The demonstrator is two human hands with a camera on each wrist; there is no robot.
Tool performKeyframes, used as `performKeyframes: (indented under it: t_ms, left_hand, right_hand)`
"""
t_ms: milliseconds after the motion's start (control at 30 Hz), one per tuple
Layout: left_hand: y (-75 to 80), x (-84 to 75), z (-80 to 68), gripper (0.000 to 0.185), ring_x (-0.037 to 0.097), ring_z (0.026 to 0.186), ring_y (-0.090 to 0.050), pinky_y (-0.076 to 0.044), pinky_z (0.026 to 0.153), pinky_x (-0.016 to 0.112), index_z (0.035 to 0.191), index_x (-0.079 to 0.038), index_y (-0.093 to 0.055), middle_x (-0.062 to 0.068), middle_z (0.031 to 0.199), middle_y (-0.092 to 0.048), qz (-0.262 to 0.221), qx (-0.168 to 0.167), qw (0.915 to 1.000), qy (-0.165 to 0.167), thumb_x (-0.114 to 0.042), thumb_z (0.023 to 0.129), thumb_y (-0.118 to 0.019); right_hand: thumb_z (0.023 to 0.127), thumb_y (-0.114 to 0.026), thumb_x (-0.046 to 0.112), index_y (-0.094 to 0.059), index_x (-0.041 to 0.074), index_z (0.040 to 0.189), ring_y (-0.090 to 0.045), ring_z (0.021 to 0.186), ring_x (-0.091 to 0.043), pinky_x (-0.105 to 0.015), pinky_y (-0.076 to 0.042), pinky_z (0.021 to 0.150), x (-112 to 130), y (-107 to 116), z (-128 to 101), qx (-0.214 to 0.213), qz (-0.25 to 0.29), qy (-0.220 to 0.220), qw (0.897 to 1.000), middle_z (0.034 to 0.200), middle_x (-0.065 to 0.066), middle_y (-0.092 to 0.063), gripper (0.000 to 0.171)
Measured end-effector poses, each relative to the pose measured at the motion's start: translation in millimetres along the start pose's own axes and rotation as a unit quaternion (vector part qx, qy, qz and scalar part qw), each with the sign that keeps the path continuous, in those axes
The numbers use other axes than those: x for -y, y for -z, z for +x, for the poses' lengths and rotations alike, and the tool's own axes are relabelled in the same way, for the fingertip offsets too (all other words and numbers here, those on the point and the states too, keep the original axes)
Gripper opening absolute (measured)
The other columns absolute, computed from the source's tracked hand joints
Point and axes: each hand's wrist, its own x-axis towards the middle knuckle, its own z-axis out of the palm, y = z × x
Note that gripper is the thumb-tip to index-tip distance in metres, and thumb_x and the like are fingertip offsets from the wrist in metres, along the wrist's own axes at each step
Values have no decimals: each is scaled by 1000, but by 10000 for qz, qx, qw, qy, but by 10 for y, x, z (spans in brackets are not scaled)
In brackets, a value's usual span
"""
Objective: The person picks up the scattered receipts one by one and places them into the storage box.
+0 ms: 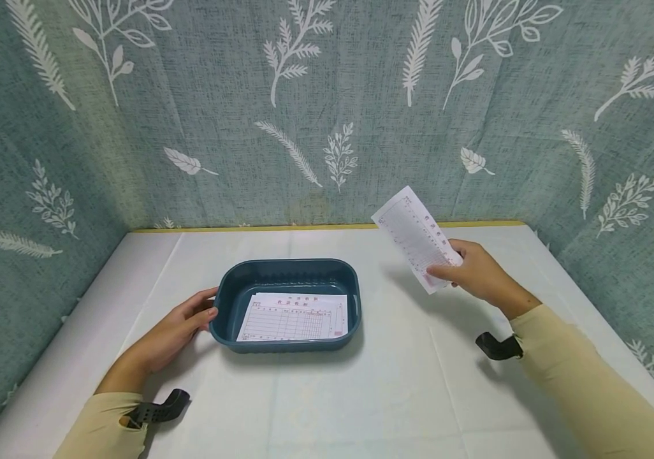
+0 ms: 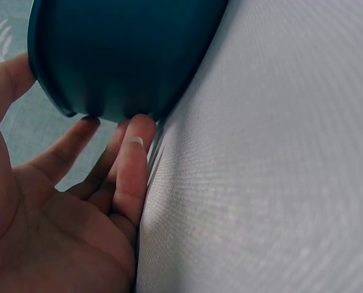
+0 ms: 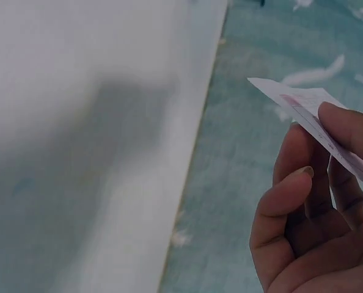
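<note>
Head view: the right hand (image 1: 479, 274) is pinching a paper slip (image 1: 415, 237) by its lower end, holding it tilted in the air right of the blue tray (image 1: 229, 280). The left hand (image 1: 180, 325), fingers (image 2: 132, 152) straight, is resting against the tray's outer wall on the white surface (image 1: 361, 395). More printed slips (image 1: 295, 317) are lying inside (light, floppy, easily creased, best pinched near an edge).

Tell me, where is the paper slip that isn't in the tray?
In the head view, the white printed paper slip is held up by the right hand, above the table, right of the dark teal plastic tray.
</note>
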Motion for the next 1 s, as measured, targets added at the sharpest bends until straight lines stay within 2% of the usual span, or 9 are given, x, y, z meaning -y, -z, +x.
performKeyframes:
  t_ms: [200,500,733,900,1000]
  left_hand:
    - [13,1,-11,66,31,130,-41,-42,89,10,157,-8,-24,24,154,-36,-27,-19,10000,-24,-38,105,-50]
    - [9,-8,-31,65,32,130,-41,-41,89,11,157,-8,-24,24,154,-36,2,0,10000,-41,-37,105,-49]
    - [-3,-23,-13,63,28,125,-45,-43,89,13,157,-7,-24,25,151,-38,-123,33,9998,-139,-33,105,-49]
    - [-8,-27,-13,63,25,122,-46,-43,88,13,157,-6,-25,25,150,-39,-137,17,9998,-153,-32,105,-50]
    - [0,-29,-19,63,25,123,-46,-43,88,13,157,-7,-25,25,151,-39,-133,-16,9998,-156,-33,105,-50]
  right_hand:
    - [90,-75,27,-56,6,137,-64,93,-26,-40,-52,71,219,-164,25,315,125,318,9989,128,-18,-65,55]
    - [88,-77,23,-63,10,128,-60,84,-25,-35,-49,65,546,-436,102,678,262,628,9954,117,-14,-68,44]
    - [87,-77,19,-65,8,124,-59,81,-22,-33,-47,61,746,-666,192,1022,342,871,9903,114,-13,-70,41]
    - [85,-78,18,-65,9,123,-60,84,-21,-32,-49,63,870,-875,258,1266,443,952,9864,115,-11,-70,40]
    - [85,-79,19,-65,10,122,-63,88,-19,-32,-53,69,925,-1013,308,1411,458,1072,9831,116,-9,-70,40]
